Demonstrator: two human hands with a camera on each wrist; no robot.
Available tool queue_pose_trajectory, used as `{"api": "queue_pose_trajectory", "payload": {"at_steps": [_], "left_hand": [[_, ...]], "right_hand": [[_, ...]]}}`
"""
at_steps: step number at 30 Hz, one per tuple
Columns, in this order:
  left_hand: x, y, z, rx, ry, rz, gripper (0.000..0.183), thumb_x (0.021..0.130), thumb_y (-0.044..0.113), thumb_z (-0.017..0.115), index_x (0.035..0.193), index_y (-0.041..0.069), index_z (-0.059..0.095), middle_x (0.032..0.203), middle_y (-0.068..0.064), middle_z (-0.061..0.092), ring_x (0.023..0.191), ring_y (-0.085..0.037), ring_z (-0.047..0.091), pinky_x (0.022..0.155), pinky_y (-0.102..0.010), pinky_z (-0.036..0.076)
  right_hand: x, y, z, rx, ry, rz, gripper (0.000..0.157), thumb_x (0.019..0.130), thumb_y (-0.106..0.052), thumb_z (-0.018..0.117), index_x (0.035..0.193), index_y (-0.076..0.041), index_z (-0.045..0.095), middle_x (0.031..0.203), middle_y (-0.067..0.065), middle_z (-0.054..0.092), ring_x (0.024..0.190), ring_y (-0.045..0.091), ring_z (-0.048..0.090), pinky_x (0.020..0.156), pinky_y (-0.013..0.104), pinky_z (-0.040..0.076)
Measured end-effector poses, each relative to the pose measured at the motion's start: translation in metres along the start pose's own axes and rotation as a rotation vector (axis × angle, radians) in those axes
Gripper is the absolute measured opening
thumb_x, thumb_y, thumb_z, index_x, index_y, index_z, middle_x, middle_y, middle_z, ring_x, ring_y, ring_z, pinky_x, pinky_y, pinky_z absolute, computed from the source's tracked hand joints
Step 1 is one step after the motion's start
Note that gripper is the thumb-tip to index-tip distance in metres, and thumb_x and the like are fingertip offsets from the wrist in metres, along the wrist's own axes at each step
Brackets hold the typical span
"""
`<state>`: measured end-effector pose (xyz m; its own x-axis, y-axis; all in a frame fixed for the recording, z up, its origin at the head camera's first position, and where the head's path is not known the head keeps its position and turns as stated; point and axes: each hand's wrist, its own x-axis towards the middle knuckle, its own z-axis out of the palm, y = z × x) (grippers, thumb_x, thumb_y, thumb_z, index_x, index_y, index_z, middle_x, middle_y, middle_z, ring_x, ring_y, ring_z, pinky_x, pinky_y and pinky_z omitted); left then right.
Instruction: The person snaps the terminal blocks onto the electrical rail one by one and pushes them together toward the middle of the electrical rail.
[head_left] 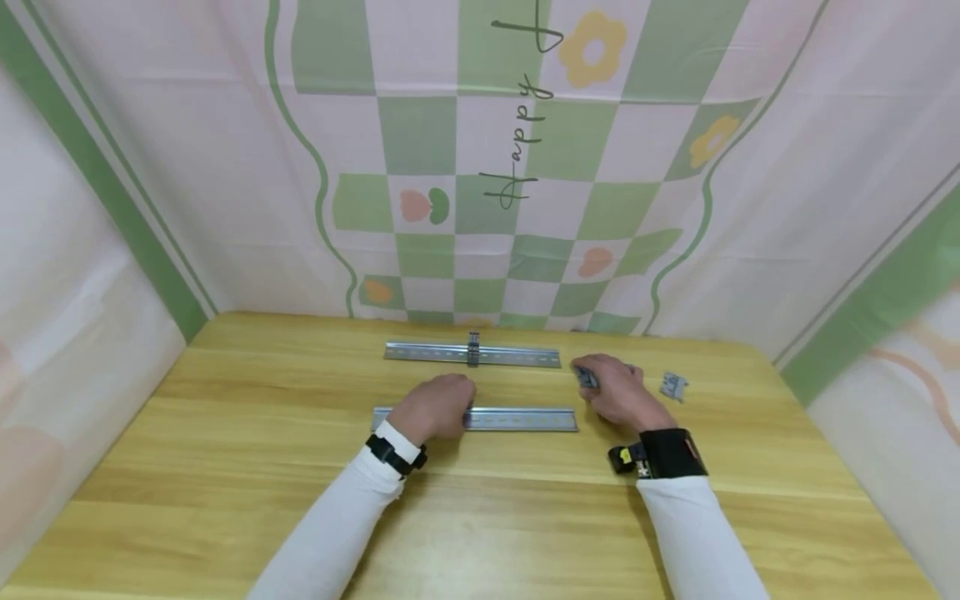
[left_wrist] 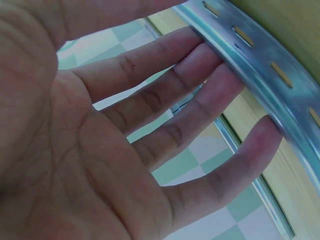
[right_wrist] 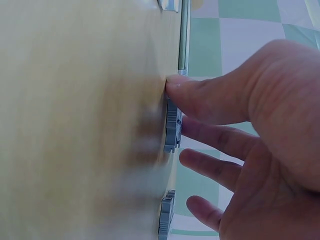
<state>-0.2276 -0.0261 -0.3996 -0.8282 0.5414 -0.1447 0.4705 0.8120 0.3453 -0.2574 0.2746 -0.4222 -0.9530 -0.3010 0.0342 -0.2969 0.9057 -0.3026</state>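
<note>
My left hand [head_left: 437, 406] holds the nearer slotted metal DIN rail [head_left: 521, 419]. In the left wrist view, its fingertips [left_wrist: 232, 75] touch one long edge of the rail [left_wrist: 260, 60], while the thumb reaches the rail at the top of the picture. To the right, my right hand [head_left: 617, 392] pinches a grey terminal block [head_left: 587, 377] low over the table. The right wrist view has this block [right_wrist: 172, 125] between thumb and fingers, partly hidden. A second grey terminal block [head_left: 673, 386] lies on the table, right of that hand.
Behind the hands lies another DIN rail [head_left: 427, 352], with several thin terminal blocks [head_left: 473, 348] mounted near its middle. The wooden table [head_left: 480, 517] ends at a checked curtain [head_left: 495, 208] at the back.
</note>
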Motion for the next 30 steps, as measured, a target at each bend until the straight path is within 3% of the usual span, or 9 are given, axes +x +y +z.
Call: {"api": "queue_pose_trajectory", "payload": {"at_steps": [8, 16, 30], "left_hand": [[-0.005, -0.006, 0.002, 0.015, 0.015, 0.031, 0.017, 0.073, -0.001, 0.063, 0.076, 0.014, 0.055, 0.079, 0.003, 0.050, 0.068, -0.013, 0.049, 0.054, -0.023, 0.042], [-0.010, -0.014, 0.006, 0.058, 0.087, 0.080, 0.012, 0.076, 0.005, 0.062, 0.083, 0.014, 0.057, 0.085, 0.005, 0.047, 0.075, -0.012, 0.047, 0.059, -0.022, 0.041], [-0.008, -0.016, 0.010, 0.065, 0.134, 0.085, 0.011, 0.078, 0.009, 0.062, 0.087, 0.015, 0.061, 0.087, 0.005, 0.049, 0.077, -0.013, 0.047, 0.060, -0.023, 0.041]], "right_hand": [[0.001, -0.003, 0.000, 0.028, 0.023, -0.009, 0.043, 0.086, -0.015, 0.059, 0.128, -0.012, 0.052, 0.126, 0.013, 0.053, 0.114, 0.034, 0.048, 0.087, 0.051, 0.024], [0.003, -0.003, 0.001, 0.032, 0.031, -0.012, 0.041, 0.086, -0.016, 0.060, 0.126, -0.013, 0.054, 0.124, 0.011, 0.054, 0.112, 0.032, 0.050, 0.086, 0.050, 0.024], [0.000, -0.002, 0.002, 0.002, 0.017, -0.049, 0.039, 0.090, -0.019, 0.056, 0.128, -0.016, 0.053, 0.119, 0.010, 0.051, 0.110, 0.031, 0.048, 0.088, 0.054, 0.023]]}}
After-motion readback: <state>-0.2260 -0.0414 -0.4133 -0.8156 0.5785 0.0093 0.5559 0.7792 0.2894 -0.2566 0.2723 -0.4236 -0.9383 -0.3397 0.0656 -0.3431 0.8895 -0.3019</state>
